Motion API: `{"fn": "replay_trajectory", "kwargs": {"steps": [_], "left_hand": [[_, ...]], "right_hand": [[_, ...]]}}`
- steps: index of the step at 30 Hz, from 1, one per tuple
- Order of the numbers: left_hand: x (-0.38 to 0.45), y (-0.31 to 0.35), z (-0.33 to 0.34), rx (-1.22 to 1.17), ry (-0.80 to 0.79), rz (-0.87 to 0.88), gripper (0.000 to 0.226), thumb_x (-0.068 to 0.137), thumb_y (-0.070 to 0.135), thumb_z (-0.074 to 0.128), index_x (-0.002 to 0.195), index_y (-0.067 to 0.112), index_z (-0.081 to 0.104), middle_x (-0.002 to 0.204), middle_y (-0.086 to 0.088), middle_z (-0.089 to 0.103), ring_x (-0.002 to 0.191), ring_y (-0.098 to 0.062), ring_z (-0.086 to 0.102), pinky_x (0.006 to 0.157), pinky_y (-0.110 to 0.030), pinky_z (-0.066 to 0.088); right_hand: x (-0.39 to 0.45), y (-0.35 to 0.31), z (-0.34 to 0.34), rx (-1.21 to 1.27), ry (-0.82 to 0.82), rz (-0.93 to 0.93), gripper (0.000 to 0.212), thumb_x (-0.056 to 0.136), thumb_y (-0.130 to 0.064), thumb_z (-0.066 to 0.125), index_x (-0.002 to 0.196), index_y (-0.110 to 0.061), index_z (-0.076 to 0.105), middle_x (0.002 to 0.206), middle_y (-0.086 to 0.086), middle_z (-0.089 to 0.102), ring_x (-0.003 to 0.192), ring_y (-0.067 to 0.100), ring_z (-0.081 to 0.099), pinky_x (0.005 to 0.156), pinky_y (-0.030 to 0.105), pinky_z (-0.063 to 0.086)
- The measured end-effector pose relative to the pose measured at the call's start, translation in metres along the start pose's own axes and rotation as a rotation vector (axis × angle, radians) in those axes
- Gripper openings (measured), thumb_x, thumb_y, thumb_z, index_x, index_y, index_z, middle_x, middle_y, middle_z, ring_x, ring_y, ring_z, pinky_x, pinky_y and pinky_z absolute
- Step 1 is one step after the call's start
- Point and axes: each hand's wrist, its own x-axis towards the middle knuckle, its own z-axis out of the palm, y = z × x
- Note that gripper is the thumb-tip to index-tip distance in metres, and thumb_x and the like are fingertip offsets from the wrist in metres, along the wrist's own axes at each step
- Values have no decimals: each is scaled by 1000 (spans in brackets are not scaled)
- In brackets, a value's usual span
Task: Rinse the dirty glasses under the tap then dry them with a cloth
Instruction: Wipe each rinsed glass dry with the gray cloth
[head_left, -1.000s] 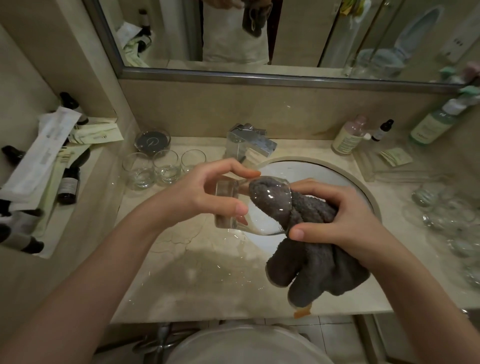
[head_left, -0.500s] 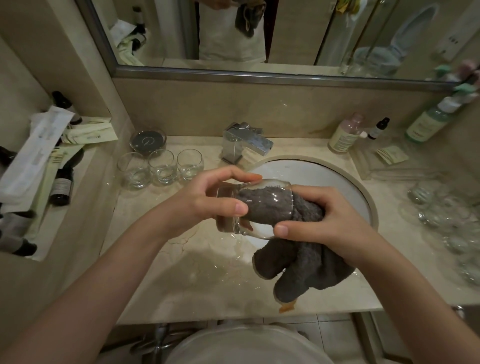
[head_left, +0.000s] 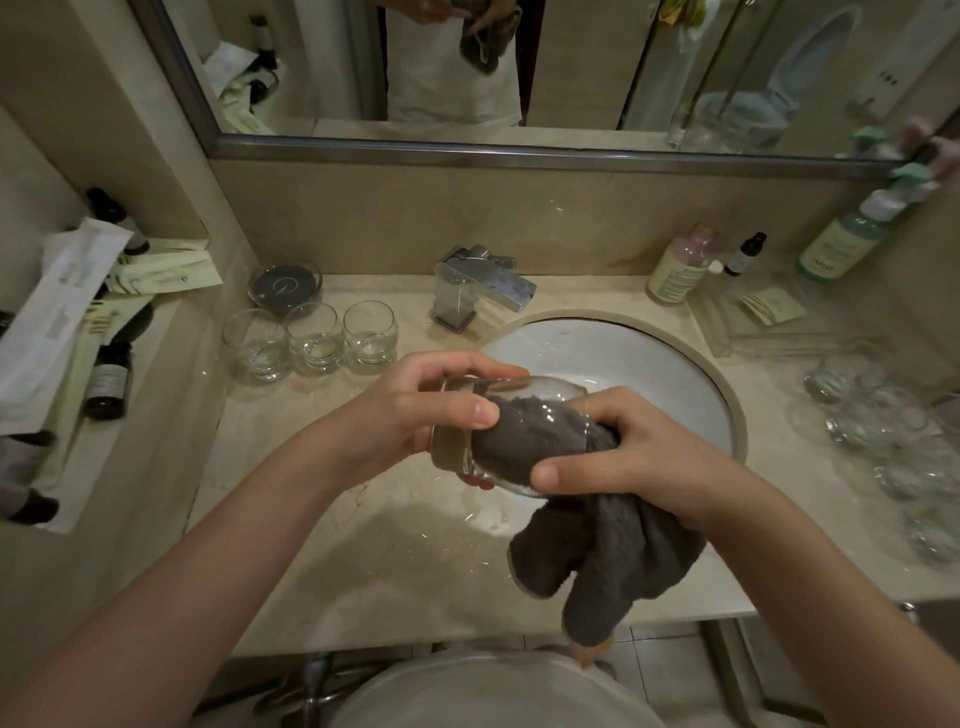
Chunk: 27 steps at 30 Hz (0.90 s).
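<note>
while the left hand (head_left: 415, 410) grips a glass (head_left: 498, 431) over the near rim of the sink (head_left: 649, 358) and the right hand (head_left: 618, 447) pinches the grey cloth (head_left: 597, 540) stuffed inside, three glasses (head_left: 311, 343) left of the sink look done, a cluster (head_left: 883, 426) to its right seemingly awaits.

Marble counter (head_left: 363, 561) carries three glasses (head_left: 314, 340), tap (head_left: 480, 288), bottles (head_left: 680, 267).

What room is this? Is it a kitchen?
It looks like a bathroom, maybe in a hotel. A round sink is set in a marble counter under a wide mirror, with a square tap and small toiletry bottles nearby.
</note>
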Motion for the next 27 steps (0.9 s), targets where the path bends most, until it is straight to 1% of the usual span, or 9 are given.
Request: {"fn": "replay_trajectory", "kwargs": {"steps": [5,7,11,13,16,18,21,25,27], "left_hand": [[-8,-4,4,2,-98,-62,46,64,31,72,110,27,72,109,-6,71,88,-34,71,60,-39,59],[-12,-2,4,133,-136,-25,54,65,33,75,118,35,66,115,-5,69,95,-30,71,69,-37,60],[-19,6,8,362,-151,81,67,58,31,84,120,43,63,120,7,67,111,-14,66,88,-26,55],[-20,6,12,326,-108,107,66,55,29,84,116,44,66,117,7,69,107,-16,68,84,-26,56],[-21,3,19,112,-50,37,64,48,23,82,109,41,73,114,-5,71,95,-37,69,70,-47,60],[-21,1,23,-88,-30,-64,62,47,20,79,107,32,76,108,-6,73,80,-34,72,52,-36,57],[-23,-3,27,-191,-38,-148,60,49,23,77,108,30,75,107,-10,72,68,-36,70,48,-29,53],[-24,-3,30,-94,-44,-102,60,57,30,78,116,38,69,115,-2,70,82,-37,72,60,-35,59],[-25,-1,27,261,-27,86,66,59,37,81,122,45,63,116,9,69,100,-19,71,77,-27,56]], "right_hand": [[-2,12,3,158,-89,35,16,76,-10,70,68,-22,76,70,-7,70,70,4,65,69,15,48],[-3,20,3,190,-81,43,5,71,-20,72,67,-18,74,69,-4,67,68,8,63,68,17,47],[-2,27,-1,230,-75,84,16,67,-28,72,70,-13,72,70,4,66,67,13,63,66,21,49],[-1,23,-3,224,-85,83,17,67,-30,72,71,-14,73,71,3,67,68,13,64,67,22,49],[-1,9,-6,73,-159,22,8,68,-31,73,64,-25,70,62,-12,62,61,2,58,63,15,45],[-2,-3,-7,-13,-259,-14,8,69,-25,75,68,-33,71,64,-16,65,64,-1,61,64,11,45],[-3,-4,-11,-143,-245,-26,8,68,-28,77,72,-29,70,67,-9,66,66,4,63,64,16,47],[-4,8,-19,-95,-223,26,23,71,-26,75,71,-5,65,63,2,57,60,13,56,61,23,45],[-6,14,-21,3,-209,46,15,70,-23,75,67,-11,66,60,-2,55,57,9,53,59,19,44]]}}
